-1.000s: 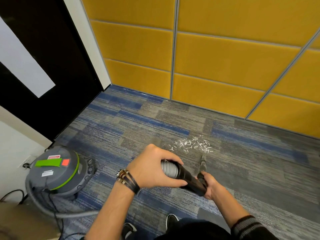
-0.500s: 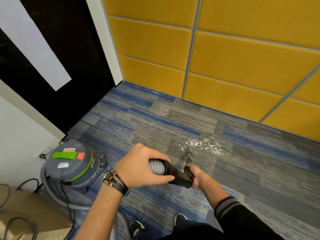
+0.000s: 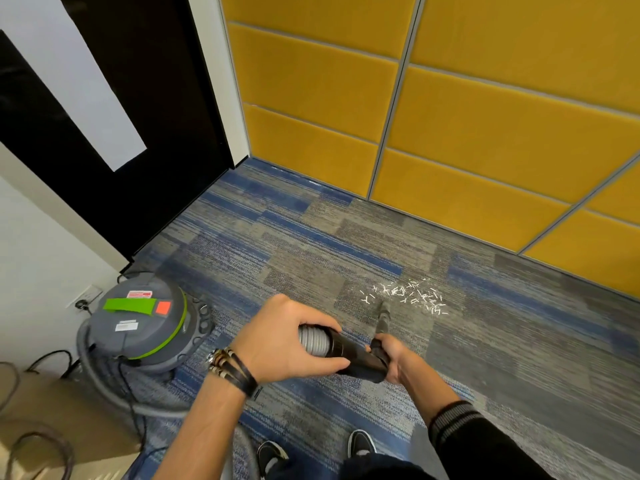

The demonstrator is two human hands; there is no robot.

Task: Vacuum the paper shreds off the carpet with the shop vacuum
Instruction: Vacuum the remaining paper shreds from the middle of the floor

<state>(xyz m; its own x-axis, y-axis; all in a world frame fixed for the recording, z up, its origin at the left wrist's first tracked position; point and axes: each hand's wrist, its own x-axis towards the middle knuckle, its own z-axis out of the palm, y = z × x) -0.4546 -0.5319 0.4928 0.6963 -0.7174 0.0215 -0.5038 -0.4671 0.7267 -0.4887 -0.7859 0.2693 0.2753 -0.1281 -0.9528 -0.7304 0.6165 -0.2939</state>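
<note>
A black door point(image 3: 166, 98) fills the upper left, standing at a slant in the wide view. A white sheet point(image 3: 86, 84) runs down its face. A white jamb point(image 3: 221, 81) borders the door's right edge. Right of the jamb, yellow panels point(image 3: 485, 133) cover the wall, split by thin grey seams point(image 3: 398, 98). Below and left of the door is a white wall point(image 3: 34, 237) with an outlet point(image 3: 86, 296) low on it, something plugged in. Further below the door, at the bottom left corner, lies a cardboard box point(image 3: 52, 427), with dark cables point(image 3: 52, 358) looping beside and over it.
</note>
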